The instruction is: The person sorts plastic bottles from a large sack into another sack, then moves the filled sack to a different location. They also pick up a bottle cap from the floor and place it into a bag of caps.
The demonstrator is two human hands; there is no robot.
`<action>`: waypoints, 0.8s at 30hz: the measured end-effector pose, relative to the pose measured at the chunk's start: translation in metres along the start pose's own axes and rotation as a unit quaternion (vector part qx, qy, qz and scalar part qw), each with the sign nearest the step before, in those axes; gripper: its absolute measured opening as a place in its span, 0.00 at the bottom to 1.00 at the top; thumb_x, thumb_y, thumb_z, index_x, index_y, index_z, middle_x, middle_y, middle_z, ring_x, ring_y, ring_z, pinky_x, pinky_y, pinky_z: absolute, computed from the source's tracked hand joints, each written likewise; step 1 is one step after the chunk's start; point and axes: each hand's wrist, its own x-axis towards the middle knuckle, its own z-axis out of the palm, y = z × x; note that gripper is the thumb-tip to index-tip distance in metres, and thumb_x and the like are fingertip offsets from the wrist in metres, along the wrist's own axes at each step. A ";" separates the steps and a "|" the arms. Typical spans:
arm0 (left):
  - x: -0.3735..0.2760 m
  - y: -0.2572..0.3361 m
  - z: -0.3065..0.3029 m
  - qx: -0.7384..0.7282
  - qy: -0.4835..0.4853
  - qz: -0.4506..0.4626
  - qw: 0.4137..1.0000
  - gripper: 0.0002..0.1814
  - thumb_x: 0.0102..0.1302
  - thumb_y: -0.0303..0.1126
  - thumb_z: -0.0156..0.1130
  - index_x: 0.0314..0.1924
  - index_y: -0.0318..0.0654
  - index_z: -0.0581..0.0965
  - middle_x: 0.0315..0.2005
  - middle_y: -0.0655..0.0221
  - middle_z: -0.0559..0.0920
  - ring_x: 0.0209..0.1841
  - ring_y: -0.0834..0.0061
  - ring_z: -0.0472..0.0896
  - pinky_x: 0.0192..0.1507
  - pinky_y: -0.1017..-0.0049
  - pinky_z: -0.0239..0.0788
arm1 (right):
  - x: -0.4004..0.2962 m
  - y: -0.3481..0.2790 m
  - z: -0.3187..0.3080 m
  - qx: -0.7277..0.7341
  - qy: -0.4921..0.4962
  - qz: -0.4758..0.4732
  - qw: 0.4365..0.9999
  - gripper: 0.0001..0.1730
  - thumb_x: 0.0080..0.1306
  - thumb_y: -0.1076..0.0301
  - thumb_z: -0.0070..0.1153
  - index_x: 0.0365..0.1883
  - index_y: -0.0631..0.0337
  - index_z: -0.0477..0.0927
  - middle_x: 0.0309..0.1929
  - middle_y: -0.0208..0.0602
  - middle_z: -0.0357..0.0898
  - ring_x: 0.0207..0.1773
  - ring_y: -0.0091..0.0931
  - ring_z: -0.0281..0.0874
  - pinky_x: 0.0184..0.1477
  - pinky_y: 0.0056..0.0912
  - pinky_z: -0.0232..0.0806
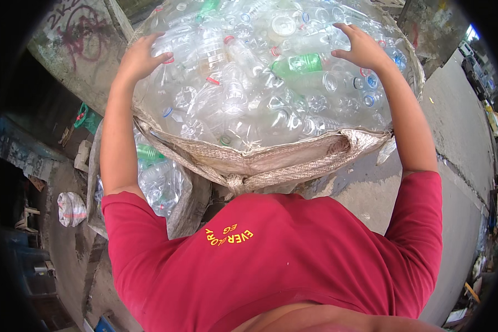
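Note:
A large woven sack (292, 172) stands full of plastic bottles in front of me, its rim folded outward. Over the bottles at its left side is my left hand (143, 58), fingers spread, by a red-capped clear bottle. My right hand (363, 47) is spread over the right side, its thumb and a finger pointing inward, near a clear bottle (307, 45). Neither hand has anything in its grasp; whether the fingertips touch bottles I cannot tell. A green bottle (297, 64) lies between the hands, closer to the right one.
Another sack (182, 211) with bottles stands below my left arm. Farther left are a small white sack (72, 209), a concrete block (82, 155) and a green bag (87, 118). A graffitied concrete wall (66, 54) rises at upper left. Pavement runs along the right, with vehicles (475, 79) beyond.

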 end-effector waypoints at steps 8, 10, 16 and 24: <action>-0.009 -0.026 -0.008 -0.067 -0.112 -0.061 0.990 0.20 0.55 0.41 0.66 0.46 0.42 0.78 0.33 0.59 0.82 0.34 0.67 0.78 0.39 0.70 0.69 | 0.023 -0.020 -0.013 -0.018 -0.101 0.044 0.994 0.37 0.45 0.61 0.66 0.57 0.53 0.71 0.44 0.50 0.79 0.49 0.42 0.75 0.52 0.40 0.67; -0.040 -0.049 -0.075 -0.111 0.032 -0.125 0.985 0.19 0.59 0.44 0.62 0.47 0.43 0.78 0.36 0.61 0.83 0.38 0.69 0.81 0.40 0.74 0.69 | 0.016 -0.031 -0.074 0.013 -0.047 0.074 0.996 0.36 0.45 0.60 0.67 0.55 0.55 0.73 0.43 0.49 0.79 0.45 0.38 0.77 0.49 0.35 0.68; -0.195 -0.108 -0.193 -0.199 0.403 -0.238 0.861 0.17 0.68 0.36 0.56 0.53 0.35 0.73 0.40 0.67 0.81 0.43 0.80 0.79 0.44 0.82 0.67 | 0.057 -0.088 -0.112 0.302 0.010 -0.087 0.949 0.35 0.55 0.62 0.65 0.60 0.62 0.68 0.50 0.38 0.76 0.51 0.26 0.75 0.52 0.26 0.67; -0.308 -0.122 -0.136 0.079 0.229 -0.451 0.859 0.28 0.60 0.39 0.65 0.59 0.43 0.70 0.46 0.58 0.79 0.49 0.64 0.78 0.49 0.71 0.68 | 0.206 -0.287 0.039 0.099 -0.050 -0.224 0.968 0.44 0.53 0.48 0.64 0.63 0.64 0.64 0.54 0.46 0.74 0.53 0.34 0.75 0.55 0.34 0.67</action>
